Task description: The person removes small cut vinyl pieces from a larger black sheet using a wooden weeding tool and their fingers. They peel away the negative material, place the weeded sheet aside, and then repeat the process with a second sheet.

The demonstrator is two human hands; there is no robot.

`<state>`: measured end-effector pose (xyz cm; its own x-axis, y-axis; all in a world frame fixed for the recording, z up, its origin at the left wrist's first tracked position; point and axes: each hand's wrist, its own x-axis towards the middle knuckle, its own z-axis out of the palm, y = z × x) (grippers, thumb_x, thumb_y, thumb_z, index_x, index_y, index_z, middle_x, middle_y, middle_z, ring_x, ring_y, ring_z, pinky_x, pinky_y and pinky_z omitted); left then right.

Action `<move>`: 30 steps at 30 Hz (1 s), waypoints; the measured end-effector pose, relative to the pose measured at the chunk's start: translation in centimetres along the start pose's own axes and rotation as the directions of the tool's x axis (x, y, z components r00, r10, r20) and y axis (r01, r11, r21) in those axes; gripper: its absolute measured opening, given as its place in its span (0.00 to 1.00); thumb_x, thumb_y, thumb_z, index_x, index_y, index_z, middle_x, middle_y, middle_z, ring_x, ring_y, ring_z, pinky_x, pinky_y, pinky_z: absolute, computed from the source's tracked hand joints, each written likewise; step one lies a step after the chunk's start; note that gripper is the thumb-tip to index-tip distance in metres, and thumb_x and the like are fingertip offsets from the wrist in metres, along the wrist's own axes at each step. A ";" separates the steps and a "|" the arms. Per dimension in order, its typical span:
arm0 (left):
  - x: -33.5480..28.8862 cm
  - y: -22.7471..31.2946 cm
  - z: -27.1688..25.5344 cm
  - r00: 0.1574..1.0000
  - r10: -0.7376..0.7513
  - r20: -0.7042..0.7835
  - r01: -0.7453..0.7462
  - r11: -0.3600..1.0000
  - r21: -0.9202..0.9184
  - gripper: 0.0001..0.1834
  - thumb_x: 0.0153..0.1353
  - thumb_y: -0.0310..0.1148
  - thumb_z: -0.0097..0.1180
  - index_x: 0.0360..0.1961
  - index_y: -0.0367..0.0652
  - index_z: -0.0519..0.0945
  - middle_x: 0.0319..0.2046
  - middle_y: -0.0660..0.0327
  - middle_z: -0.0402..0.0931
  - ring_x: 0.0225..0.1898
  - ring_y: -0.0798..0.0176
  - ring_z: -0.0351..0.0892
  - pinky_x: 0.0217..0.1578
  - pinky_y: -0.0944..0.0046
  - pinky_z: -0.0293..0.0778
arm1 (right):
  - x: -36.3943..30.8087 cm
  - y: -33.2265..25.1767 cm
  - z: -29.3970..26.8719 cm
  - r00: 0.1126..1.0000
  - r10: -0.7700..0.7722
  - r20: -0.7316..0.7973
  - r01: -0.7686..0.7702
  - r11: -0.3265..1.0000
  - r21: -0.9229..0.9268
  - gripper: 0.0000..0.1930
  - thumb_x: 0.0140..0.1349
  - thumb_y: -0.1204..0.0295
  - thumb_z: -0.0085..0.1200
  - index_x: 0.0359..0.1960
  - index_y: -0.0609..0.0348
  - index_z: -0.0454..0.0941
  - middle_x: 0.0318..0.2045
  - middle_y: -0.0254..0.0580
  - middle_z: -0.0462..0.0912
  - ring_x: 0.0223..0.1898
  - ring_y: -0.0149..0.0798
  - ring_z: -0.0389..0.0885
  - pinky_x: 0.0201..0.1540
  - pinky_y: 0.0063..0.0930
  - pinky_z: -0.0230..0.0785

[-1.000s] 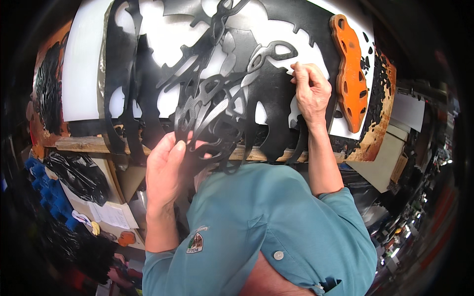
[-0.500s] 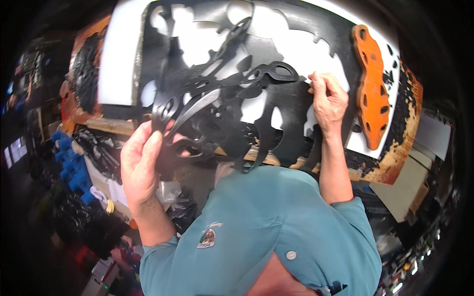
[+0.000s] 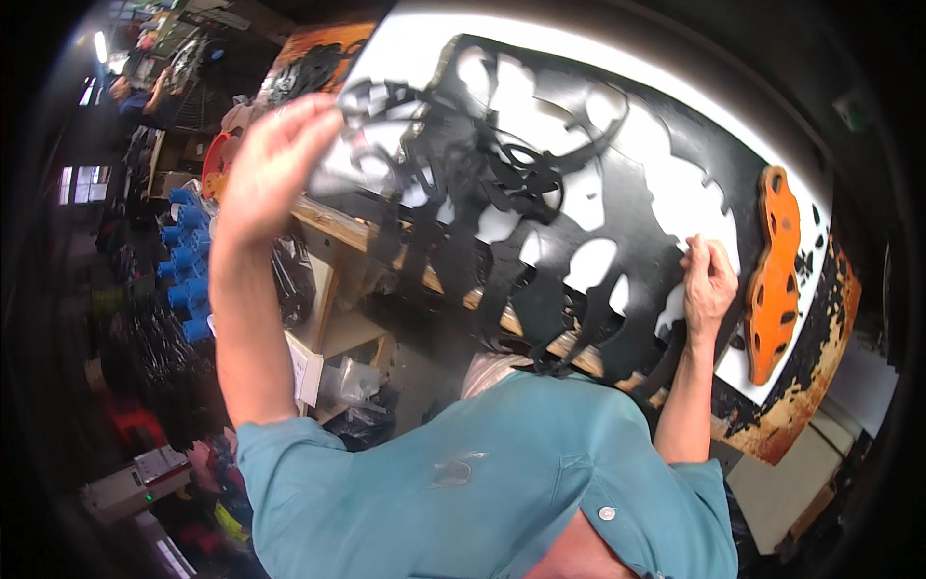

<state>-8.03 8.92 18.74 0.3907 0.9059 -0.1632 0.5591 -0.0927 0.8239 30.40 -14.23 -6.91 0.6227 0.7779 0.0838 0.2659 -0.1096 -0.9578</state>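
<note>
A large black sheet with many cut-out openings (image 3: 634, 236) lies across a white board (image 3: 410, 48), and its near strips hang over the table edge. My left hand (image 3: 270, 169), blurred by motion, is raised at the left. Its fingers are together on blurred black strips of the cut-out web (image 3: 381, 101). A loose black oval-holed piece (image 3: 529, 183) rests among the tangled strips in the middle. Over the right part of the sheet, my right hand (image 3: 709, 282) is closed, thumb against fingers. What it pinches, if anything, is hidden.
An orange long plate with holes (image 3: 775, 280) lies on the board's right side, beside small black scraps (image 3: 803, 262). A stained wooden board edge (image 3: 796, 415) shows below it. Blue plastic parts (image 3: 188, 265) are stacked at the left. Another person (image 3: 135, 96) is far back left.
My left hand has swung up and left, drawing black strips along. The view has turned, so the table now sits further right. My right hand stays closed over the sheet.
</note>
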 end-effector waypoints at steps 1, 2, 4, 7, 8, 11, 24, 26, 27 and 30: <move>1.8 0.5 -2.8 1.000 0.025 0.012 -0.026 0.996 0.084 0.18 0.75 0.35 0.59 0.58 0.34 0.81 0.44 0.62 0.87 0.46 0.72 0.85 0.50 0.72 0.79 | 0.0 0.2 0.0 1.000 -0.003 -0.001 0.003 1.000 -0.009 0.12 0.77 0.71 0.55 0.38 0.67 0.85 0.28 0.31 0.77 0.29 0.24 0.73 0.32 0.20 0.64; 3.6 0.6 -5.1 0.990 0.136 0.026 -0.135 0.990 -0.027 0.17 0.76 0.36 0.59 0.58 0.35 0.81 0.43 0.61 0.87 0.43 0.72 0.86 0.48 0.71 0.80 | 0.0 0.5 0.0 1.000 -0.022 0.001 0.022 1.000 -0.017 0.12 0.78 0.71 0.55 0.38 0.67 0.84 0.28 0.31 0.77 0.29 0.24 0.72 0.33 0.20 0.64; 6.4 1.1 -10.5 0.966 0.255 0.040 -0.249 0.961 -0.118 0.16 0.77 0.34 0.57 0.59 0.37 0.82 0.46 0.61 0.87 0.44 0.71 0.88 0.45 0.71 0.84 | 0.0 1.0 0.0 1.000 0.016 -0.026 -0.017 0.998 -0.060 0.13 0.79 0.71 0.54 0.38 0.67 0.84 0.28 0.30 0.76 0.29 0.23 0.71 0.33 0.20 0.63; 8.8 0.1 -17.7 0.968 0.211 -0.134 -0.227 0.967 -0.118 0.15 0.77 0.33 0.57 0.59 0.38 0.82 0.48 0.60 0.88 0.46 0.71 0.88 0.47 0.71 0.85 | 0.1 1.6 0.3 0.998 0.020 -0.062 -0.028 0.991 -0.133 0.12 0.79 0.70 0.54 0.39 0.67 0.83 0.28 0.30 0.77 0.29 0.23 0.71 0.33 0.19 0.63; 9.5 -1.0 -19.6 0.960 0.247 -0.128 -0.264 0.955 -0.136 0.15 0.77 0.33 0.58 0.58 0.38 0.82 0.48 0.60 0.88 0.46 0.71 0.88 0.47 0.71 0.85 | 0.1 1.7 0.3 0.995 0.047 -0.085 -0.062 0.981 -0.185 0.12 0.79 0.70 0.54 0.39 0.66 0.83 0.28 0.30 0.77 0.29 0.22 0.71 0.33 0.19 0.63; 11.6 -5.8 -24.0 0.935 0.242 -0.260 -0.295 0.937 -0.188 0.13 0.75 0.32 0.60 0.56 0.39 0.83 0.48 0.61 0.87 0.46 0.70 0.88 0.48 0.69 0.84 | 0.1 1.8 0.9 0.991 -0.003 -0.133 -0.021 0.983 -0.182 0.14 0.80 0.67 0.53 0.38 0.64 0.83 0.27 0.28 0.75 0.28 0.21 0.70 0.33 0.18 0.63; 25.3 -15.4 -40.7 0.853 -0.044 -0.521 -0.097 0.966 -0.241 0.11 0.76 0.32 0.57 0.53 0.38 0.83 0.46 0.58 0.87 0.49 0.62 0.86 0.53 0.57 0.87 | 0.9 1.9 2.5 0.947 -0.041 -0.318 -0.115 0.883 -0.456 0.17 0.78 0.61 0.57 0.35 0.64 0.84 0.24 0.29 0.77 0.27 0.23 0.71 0.31 0.21 0.65; 27.4 -15.7 -42.8 0.793 -0.018 -0.609 -0.207 0.932 -0.297 0.12 0.75 0.27 0.57 0.55 0.35 0.80 0.50 0.54 0.85 0.51 0.55 0.87 0.54 0.52 0.89 | 1.0 2.1 2.4 0.946 -0.056 -0.319 -0.115 0.863 -0.492 0.18 0.77 0.61 0.58 0.35 0.64 0.84 0.24 0.30 0.78 0.26 0.23 0.72 0.31 0.21 0.65; 28.0 -15.5 -43.9 0.793 0.025 -0.609 -0.280 0.902 -0.328 0.12 0.75 0.26 0.57 0.56 0.34 0.79 0.51 0.53 0.84 0.51 0.54 0.87 0.55 0.50 0.89 | 1.0 2.2 2.4 0.943 -0.050 -0.329 -0.127 0.860 -0.494 0.18 0.77 0.61 0.58 0.35 0.64 0.83 0.24 0.30 0.78 0.26 0.23 0.72 0.31 0.21 0.65; 28.2 -15.2 -44.8 0.767 0.078 -0.637 -0.399 0.835 -0.379 0.14 0.73 0.23 0.57 0.58 0.32 0.78 0.53 0.50 0.83 0.53 0.50 0.86 0.57 0.46 0.88 | 1.1 2.3 2.4 0.936 -0.024 -0.351 -0.163 0.854 -0.494 0.18 0.77 0.60 0.58 0.35 0.64 0.84 0.23 0.30 0.78 0.26 0.23 0.72 0.30 0.22 0.65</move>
<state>-38.26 54.40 25.87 -0.1222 0.9509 0.2843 0.0343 -0.2822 0.9587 29.92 -12.17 -9.70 0.8345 0.5142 0.1983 0.4894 -0.5261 -0.6954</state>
